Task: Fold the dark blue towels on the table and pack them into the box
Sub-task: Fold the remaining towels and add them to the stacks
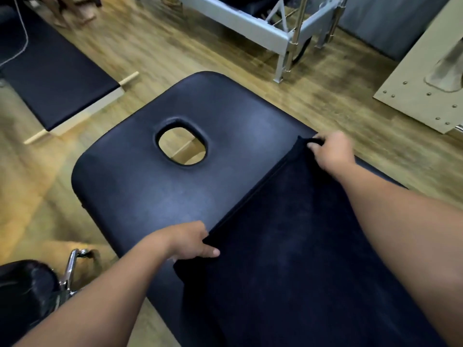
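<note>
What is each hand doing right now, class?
Left hand: fingers pinch the towel's near corner.
Right hand: fingers grip the towel's far corner.

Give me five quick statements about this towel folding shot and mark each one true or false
1. Both hands grip the dark blue towel. True: the left hand pinches the near corner and the right hand holds the far corner.
2. The towel covers the oval hole in the table. False: the hole is uncovered, and the towel edge lies to its right.
3. The towel is spread over the padded table. True.
4. The packing box sits on the table beside the hole. False: no box shows on the table.
5. The floor is grey carpet. False: it looks like wood planks.
</note>
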### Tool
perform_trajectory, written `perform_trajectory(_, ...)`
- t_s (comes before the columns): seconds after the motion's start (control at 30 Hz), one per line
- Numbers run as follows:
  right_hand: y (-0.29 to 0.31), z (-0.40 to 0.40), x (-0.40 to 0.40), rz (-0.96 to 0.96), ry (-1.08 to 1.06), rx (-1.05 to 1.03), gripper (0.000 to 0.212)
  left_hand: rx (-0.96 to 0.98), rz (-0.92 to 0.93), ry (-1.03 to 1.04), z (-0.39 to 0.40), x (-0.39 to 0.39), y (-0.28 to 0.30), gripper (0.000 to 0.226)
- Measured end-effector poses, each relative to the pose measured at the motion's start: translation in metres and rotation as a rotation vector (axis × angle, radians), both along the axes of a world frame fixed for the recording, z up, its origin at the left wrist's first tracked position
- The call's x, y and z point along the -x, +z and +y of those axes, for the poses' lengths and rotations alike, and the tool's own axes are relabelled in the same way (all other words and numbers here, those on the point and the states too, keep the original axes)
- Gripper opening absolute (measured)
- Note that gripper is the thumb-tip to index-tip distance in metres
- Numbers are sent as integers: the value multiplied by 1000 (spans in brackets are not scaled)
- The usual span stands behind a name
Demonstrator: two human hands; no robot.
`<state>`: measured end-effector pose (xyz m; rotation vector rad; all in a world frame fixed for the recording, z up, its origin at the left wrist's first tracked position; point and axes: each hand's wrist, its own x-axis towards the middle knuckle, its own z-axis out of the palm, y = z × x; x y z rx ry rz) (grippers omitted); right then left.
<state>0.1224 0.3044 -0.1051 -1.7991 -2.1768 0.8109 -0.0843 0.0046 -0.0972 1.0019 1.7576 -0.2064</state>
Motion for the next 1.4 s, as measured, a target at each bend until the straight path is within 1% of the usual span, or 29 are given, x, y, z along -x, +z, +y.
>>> perform_trajectory(0.1, -3, -4, 8, -126, 131, 58, 55, -4, 90, -47, -13, 8, 0, 31)
perform_trajectory(0.13, -4, -4, 9, -181, 146, 68, 57, -19, 93, -46, -15, 8, -2, 30)
perform_trajectory(0.17, -5, -3, 10, -236, 170, 62, 51, -30, 93, -43, -16, 7, -1, 28)
perform_trajectory(0.2, -2, -3, 13, -262, 194, 38, 38, -44, 88, -30, -19, 7, 0, 26)
perform_trajectory(0.23, 1, -2, 17, -246, 196, -1, 26, -58, 85, -11, -21, 7, 0, 26)
perform_trajectory(0.27, 5, -3, 23, -192, 178, -53, 20, -73, 92, 20, -24, 10, 0, 28)
perform_trajectory(0.3, 8, -4, 29, -113, 147, -111, 20, -88, 115, 49, -26, 14, 1, 31)
perform_trajectory(0.33, 9, -6, 35, -32, 118, -147, 26, -108, 160, 64, -28, 17, 1, 32)
perform_trajectory(0.4, 6, -17, 46, 68, 138, -108, 46, -121, 303, 71, -31, 22, 4, 29)
perform_trajectory(0.47, -1, -37, 49, -5, 261, -4, 77, -158, 443, 109, -32, 18, 7, 18)
perform_trajectory(0.5, -5, -49, 50, -48, 316, 36, 87, -202, 529, 96, -32, 12, 8, 18)
perform_trajectory(0.57, -11, -74, 47, -91, 415, 21, 88, -413, 735, -81, -29, -5, 4, 33)
perform_trajectory(0.6, -14, -87, 41, -103, 452, -22, 83, -549, 743, -176, -23, -18, 2, 42)
perform_trajectory(0.63, -17, -101, 36, -99, 477, -55, 79, -678, 682, -270, -18, -33, 0, 54)
perform_trajectory(0.67, -21, -115, 27, -87, 487, -80, 76, -687, 561, -372, -13, -49, 0, 70)
perform_trajectory(0.7, -24, -128, 13, -81, 479, -94, 72, -626, 448, -458, -5, -68, -1, 86)
perform_trajectory(0.73, -27, -141, -3, -90, 470, -99, 67, -489, 392, -496, 2, -86, 0, 99)
perform_trajectory(0.8, -33, -160, -45, -140, 433, -116, 61, -228, 456, -532, 18, -120, 0, 113)
perform_trajectory(0.87, -36, -173, -92, -197, 338, -117, 59, -69, 571, -514, 39, -149, 7, 111)
perform_trajectory(0.9, -35, -178, -115, -222, 279, -107, 59, -33, 614, -525, 51, -163, 14, 103)
perform_trajectory(0.93, -34, -183, -140, -243, 216, -100, 59, -68, 641, -550, 62, -179, 17, 93)
perform_trajectory(0.97, -33, -188, -162, -257, 163, -97, 59, -163, 630, -572, 70, -196, 18, 89)
perform_trajectory(1.03, -29, -197, -203, -264, 71, -78, 60, -353, 461, -630, 81, -233, 13, 102)
perform_trajectory(1.07, -27, -200, -222, -259, 38, -63, 60, -365, 367, -660, 84, -251, 11, 112)
perform_trajectory(1.1, -25, -203, -242, -262, 12, -52, 60, -326, 322, -678, 88, -269, 6, 122)
perform_trajectory(1.13, -22, -204, -259, -270, -10, -49, 60, -269, 329, -688, 91, -284, 2, 131)
perform_trajectory(1.2, -20, -204, -289, -267, -80, -44, 57, -197, 405, -705, 97, -302, -3, 145)
perform_trajectory(1.33, -20, -196, -346, -234, -332, 31, 52, -106, 510, -737, 108, -313, 1, 153)
perform_trajectory(1.4, -19, -201, -371, -262, -393, 52, 54, -39, 595, -765, 113, -327, 6, 155)
